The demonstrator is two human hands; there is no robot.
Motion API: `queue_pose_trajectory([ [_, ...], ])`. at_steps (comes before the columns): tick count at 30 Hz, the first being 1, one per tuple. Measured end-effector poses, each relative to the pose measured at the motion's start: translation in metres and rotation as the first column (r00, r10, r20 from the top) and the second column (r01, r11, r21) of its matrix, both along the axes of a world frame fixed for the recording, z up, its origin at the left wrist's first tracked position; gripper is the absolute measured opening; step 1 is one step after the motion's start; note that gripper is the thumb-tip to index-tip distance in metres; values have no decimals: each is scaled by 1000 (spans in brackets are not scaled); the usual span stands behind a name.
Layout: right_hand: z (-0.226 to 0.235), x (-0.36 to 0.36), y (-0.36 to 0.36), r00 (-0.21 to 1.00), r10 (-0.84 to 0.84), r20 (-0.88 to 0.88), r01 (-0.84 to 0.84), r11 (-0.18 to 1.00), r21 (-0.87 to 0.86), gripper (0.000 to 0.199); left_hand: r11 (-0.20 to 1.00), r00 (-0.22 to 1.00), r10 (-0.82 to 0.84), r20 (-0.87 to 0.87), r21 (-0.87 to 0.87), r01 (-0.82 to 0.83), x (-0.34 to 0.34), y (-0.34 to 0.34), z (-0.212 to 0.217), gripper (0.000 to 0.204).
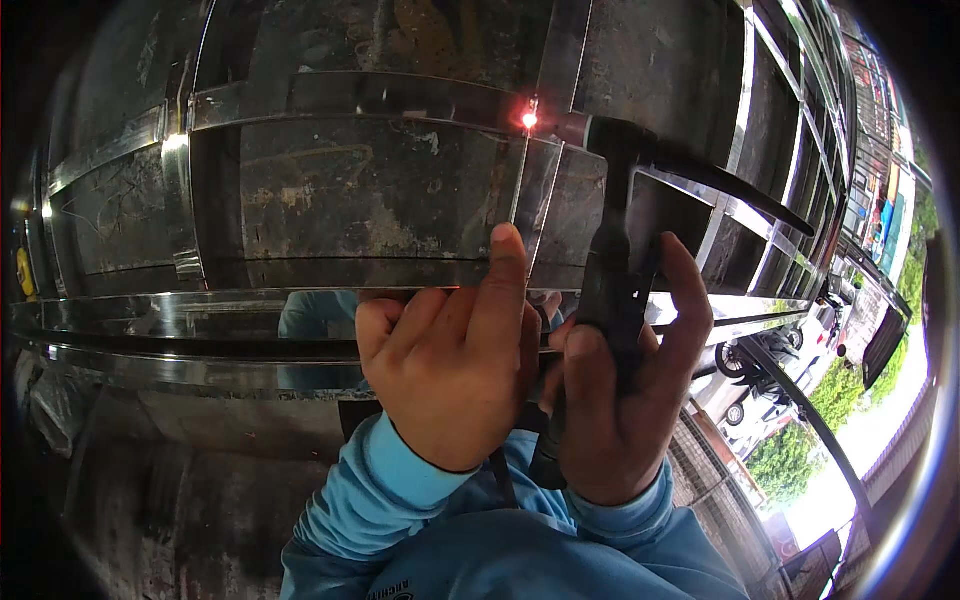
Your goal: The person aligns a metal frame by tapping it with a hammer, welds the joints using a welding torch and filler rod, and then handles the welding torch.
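Observation:
My right hand [630,400] is wrapped around the handle of a black welding torch [610,260]. Its nozzle points left at a bright red glow [530,119], where shiny square metal tubes meet. From the torch head a long black back cap [745,185] slants down to the right. My left hand [450,350] is by the near metal rail [240,322], its index finger stretched forward with the tip at the edge of the upright tube [537,185]. The other fingers are curled in; the thumb and whatever they may close on are hidden.
Dark, stained panels [330,205] lie behind the tube frame. More shiny tubes [790,150] run along the right. A clear plastic bag [52,405] hangs at the lower left, and a yellow object [26,272] sits above it. Far right, a motorcycle [740,362] stands outside.

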State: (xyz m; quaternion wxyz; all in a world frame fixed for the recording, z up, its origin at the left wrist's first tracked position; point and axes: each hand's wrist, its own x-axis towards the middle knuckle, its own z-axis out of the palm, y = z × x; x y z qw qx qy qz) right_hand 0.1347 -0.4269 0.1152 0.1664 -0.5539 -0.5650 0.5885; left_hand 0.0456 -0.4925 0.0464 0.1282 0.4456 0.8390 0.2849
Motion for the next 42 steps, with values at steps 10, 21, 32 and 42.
queue_pose_trajectory([
  [10,-4,3,-1,994,74,75,-80,993,87,74,990,992,10,126,140,-28,-5,-2,1,44],
  [21,3,0,2,1000,-3,3,3,1000,-23,73,1000,1000,-14,-18,9,14,1,-1,-3,54],
  [32,-3,2,0,998,-16,-66,17,1000,13,73,998,995,-29,93,-54,35,-5,3,9,44],
  [42,0,0,0,999,-29,-25,28,999,-21,73,999,999,-24,43,-38,26,-5,1,5,49],
])
